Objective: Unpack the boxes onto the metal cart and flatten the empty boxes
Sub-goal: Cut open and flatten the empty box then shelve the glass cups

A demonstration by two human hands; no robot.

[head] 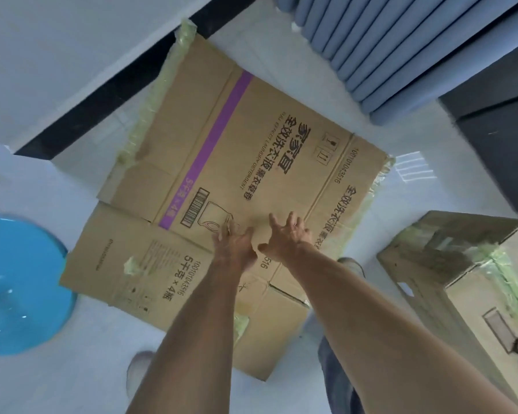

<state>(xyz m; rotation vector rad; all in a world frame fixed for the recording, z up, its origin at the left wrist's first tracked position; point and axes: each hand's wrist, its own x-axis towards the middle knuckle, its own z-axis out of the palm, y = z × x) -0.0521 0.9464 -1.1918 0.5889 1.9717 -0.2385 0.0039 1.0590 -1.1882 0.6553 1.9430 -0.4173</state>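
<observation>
A flattened brown cardboard box (237,138) with a purple stripe and dark print lies on the white floor. It rests on top of a second flattened box (138,264) nearer to me. Both my arms reach forward over them. My left hand (235,246) and my right hand (287,237) are side by side above the near edge of the top box, fingers spread and slightly bent, holding nothing. Whether the fingertips touch the cardboard is unclear. An unflattened cardboard box (467,279) with green tape stands at the right.
A round blue object (21,282) sits at the left on a white surface. A blue curtain (386,46) hangs at the top right, next to a dark cabinet (497,135). A black baseboard (102,94) runs along the white wall. My shoes (138,375) show below.
</observation>
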